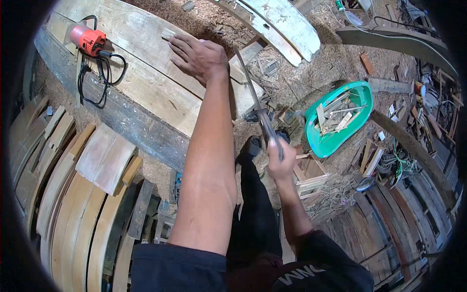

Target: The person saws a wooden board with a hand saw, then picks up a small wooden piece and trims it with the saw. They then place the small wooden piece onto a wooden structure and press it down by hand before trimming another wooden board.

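Note:
My left hand (200,59) lies with its fingers spread over the end of a small light wood piece (169,34), on a long pale board (146,53). In my right hand (282,158) is the handle of a long, narrow metal blade (251,85), the fingers wrapped round it. The blade slants up and to the left, its tip just right of my left hand. At the upper left of the boards rests an orange power tool (90,40) with a coiled black cable (104,82).
A green basin (315,141) with wood scraps stands to the right. Curved planks (82,228) are stacked at the lower left. A white-painted board (287,29) lies at the top. Wood shavings cover the floor, and more planks (360,228) lie at the lower right.

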A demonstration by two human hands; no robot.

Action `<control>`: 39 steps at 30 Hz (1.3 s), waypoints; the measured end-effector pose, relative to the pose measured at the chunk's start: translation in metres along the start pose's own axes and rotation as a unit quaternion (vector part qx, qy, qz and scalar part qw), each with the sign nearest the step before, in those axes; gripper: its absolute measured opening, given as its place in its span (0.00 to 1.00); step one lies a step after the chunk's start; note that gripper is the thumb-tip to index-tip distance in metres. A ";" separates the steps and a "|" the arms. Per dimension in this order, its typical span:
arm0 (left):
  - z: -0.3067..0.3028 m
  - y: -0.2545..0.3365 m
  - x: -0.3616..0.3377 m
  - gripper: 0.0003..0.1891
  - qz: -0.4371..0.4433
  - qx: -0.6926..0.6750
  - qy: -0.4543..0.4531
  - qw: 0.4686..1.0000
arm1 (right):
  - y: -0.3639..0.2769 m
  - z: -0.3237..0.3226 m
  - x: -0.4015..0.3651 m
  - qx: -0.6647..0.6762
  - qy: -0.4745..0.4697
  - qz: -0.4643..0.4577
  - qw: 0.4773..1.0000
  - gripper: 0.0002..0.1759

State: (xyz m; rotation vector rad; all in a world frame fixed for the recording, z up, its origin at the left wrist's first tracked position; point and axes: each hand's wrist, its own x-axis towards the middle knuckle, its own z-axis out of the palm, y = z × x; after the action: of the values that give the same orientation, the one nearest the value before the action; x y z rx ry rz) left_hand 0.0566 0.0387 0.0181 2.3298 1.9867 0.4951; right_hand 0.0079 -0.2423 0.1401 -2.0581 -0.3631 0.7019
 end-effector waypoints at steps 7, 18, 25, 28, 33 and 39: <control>0.002 -0.001 -0.001 0.36 0.004 -0.008 0.019 1.000 | -0.005 -0.003 -0.019 -0.012 -0.003 0.026 1.000 0.19; 0.000 0.002 0.001 0.37 -0.009 -0.020 -0.007 1.000 | -0.021 -0.002 -0.012 -0.020 -0.005 0.027 0.999 0.21; -0.001 0.001 0.001 0.37 -0.008 -0.025 -0.015 1.000 | -0.040 0.009 -0.010 -0.018 -0.010 0.050 0.999 0.21; -0.004 0.002 0.003 0.38 0.002 -0.019 -0.012 1.000 | -0.033 0.015 -0.003 -0.008 0.012 0.045 0.999 0.21; 0.001 0.000 0.000 0.37 -0.001 -0.012 -0.017 1.000 | -0.038 -0.005 -0.020 -0.030 0.027 0.046 0.998 0.19; -0.004 0.004 0.005 0.37 0.002 -0.037 -0.014 0.999 | 0.006 -0.010 -0.025 0.015 0.039 0.109 0.993 0.18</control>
State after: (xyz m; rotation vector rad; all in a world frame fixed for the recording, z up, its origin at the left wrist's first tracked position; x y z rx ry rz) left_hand 0.0599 0.0418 0.0239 2.2864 1.9178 0.5245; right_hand -0.0062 -0.2653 0.1477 -2.1094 -0.0826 0.7484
